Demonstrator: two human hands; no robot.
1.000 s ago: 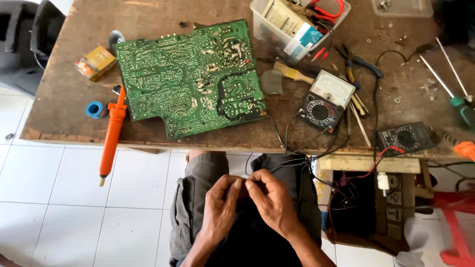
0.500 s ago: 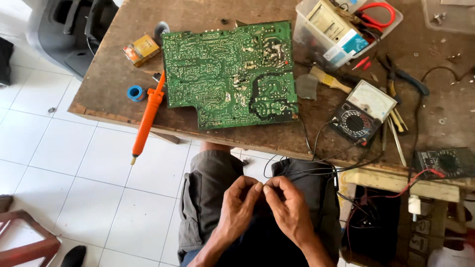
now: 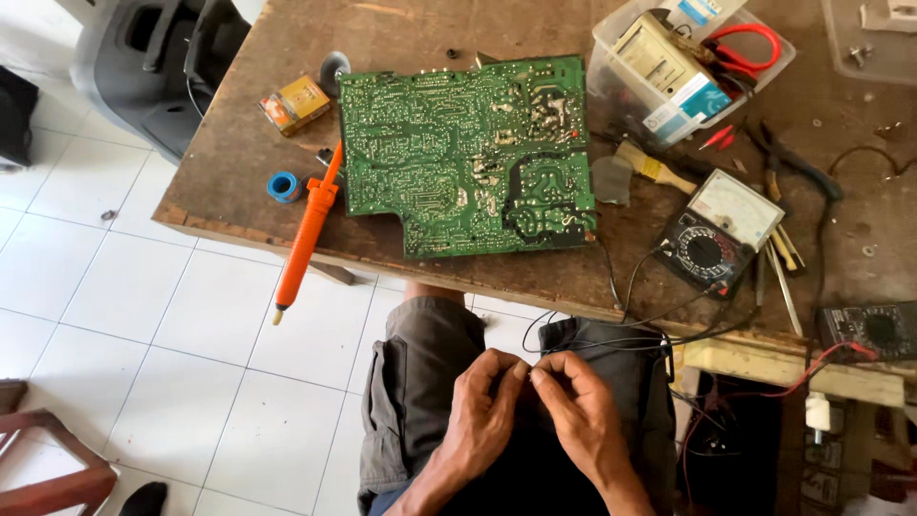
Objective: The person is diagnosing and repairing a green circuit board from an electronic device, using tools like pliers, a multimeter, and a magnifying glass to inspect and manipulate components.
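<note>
Your left hand (image 3: 478, 411) and right hand (image 3: 578, 411) meet over your lap, fingertips pressed together, pinching something too small to tell, perhaps a thin wire (image 3: 592, 339). That work looks under way, not finished. Past them, the green board (image 3: 468, 153) lies untouched on the wooden bench (image 3: 239, 162), an orange tool (image 3: 304, 234) overhanging its edge, a meter (image 3: 721, 225) beside it. White floor tiles (image 3: 143, 315) lie below.
</note>
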